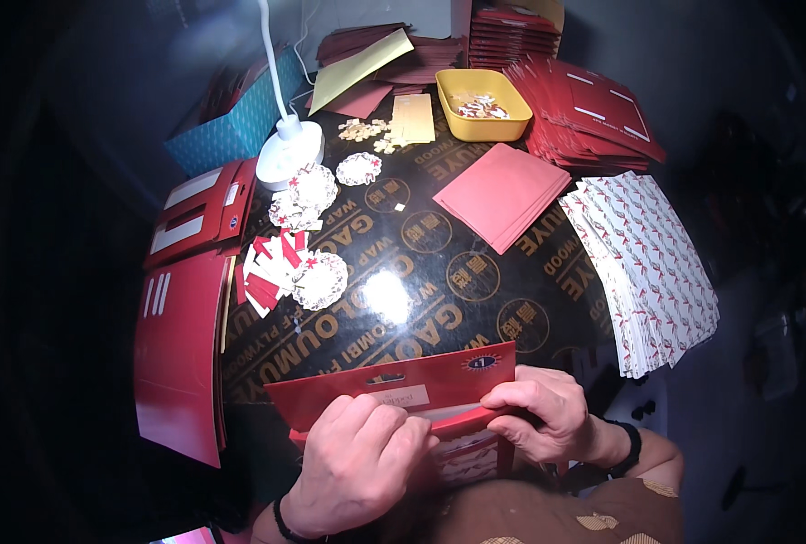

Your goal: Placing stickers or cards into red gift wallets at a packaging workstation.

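Observation:
A red cardboard packet point(317, 399) with a hang slot in its top flap is held upright at the table's near edge. My left hand point(356, 467) grips its front left of the middle, fingers curled over the fold. At the right end, my right hand point(548, 415) pinches the fold between thumb and fingers. A white label and a dark blue badge show on the flap. Below the fold, patterned paper shows through openings in the packet's front. My left hand and forearm cover its lower left part.
Red card sleeves point(181, 344) lie at the left, beside round patterned tags point(319, 279) and a white lamp base point(291, 150). Farther back stand a yellow tub point(484, 130) and red packets point(593, 113). Red envelopes point(502, 195) and patterned sheets point(652, 272) lie right.

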{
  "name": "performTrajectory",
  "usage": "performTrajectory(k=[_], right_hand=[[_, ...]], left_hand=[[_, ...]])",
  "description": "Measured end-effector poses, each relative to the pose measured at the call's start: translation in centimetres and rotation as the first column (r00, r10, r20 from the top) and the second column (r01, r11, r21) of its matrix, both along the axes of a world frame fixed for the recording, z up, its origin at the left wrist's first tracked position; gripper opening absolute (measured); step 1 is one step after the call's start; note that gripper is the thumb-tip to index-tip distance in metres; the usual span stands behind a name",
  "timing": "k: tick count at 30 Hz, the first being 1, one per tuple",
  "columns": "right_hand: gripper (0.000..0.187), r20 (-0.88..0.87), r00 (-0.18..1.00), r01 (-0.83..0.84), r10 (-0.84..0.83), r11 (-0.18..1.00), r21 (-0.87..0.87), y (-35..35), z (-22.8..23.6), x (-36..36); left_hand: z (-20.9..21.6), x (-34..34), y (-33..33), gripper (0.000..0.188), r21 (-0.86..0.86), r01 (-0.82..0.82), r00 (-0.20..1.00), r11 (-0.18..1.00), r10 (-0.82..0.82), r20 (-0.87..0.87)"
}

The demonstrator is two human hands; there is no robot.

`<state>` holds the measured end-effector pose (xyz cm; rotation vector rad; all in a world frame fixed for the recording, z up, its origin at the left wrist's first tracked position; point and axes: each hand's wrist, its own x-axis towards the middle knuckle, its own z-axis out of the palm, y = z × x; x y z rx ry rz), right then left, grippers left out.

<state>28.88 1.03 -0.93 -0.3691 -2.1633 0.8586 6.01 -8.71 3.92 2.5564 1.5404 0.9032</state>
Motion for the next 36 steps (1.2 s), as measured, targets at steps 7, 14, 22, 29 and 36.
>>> performTrajectory(k=[7,14,22,29,36], right_hand=[[0.023,-0.067,0.994,0.064,-0.082,0.970,-0.236,-0.4,-0.6,0.7],[0.021,-0.144,0.983,0.075,-0.111,0.968,-0.238,-0.8,-1.2,1.4],[0.024,-0.095,0.989,0.102,-0.115,0.986,-0.129,-1.8,-0.9,1.8],[0.033,0.035,0.896,0.404,-0.444,0.844,0.353,-1.0,0.4,2.4],[0.022,-0.032,0.932,0.345,-0.361,0.858,0.381,-0.9,0.0,2.2]], left_hand=[[0.5,-2.4,-0.2,0.043,0.252,-0.189,0.979,0.949,0.202,-0.026],[-2.5,-4.3,-1.5,0.081,-0.308,0.033,0.188,0.951,0.297,0.936],[-5.5,-4.3,-2.8,0.043,-0.391,0.356,0.141,0.848,0.365,0.920],[-5.7,-4.3,-3.1,0.048,-0.417,0.275,0.129,0.866,0.397,0.909],[-5.4,-4.3,-3.9,0.054,-0.360,0.261,0.044,0.896,0.362,0.931]])
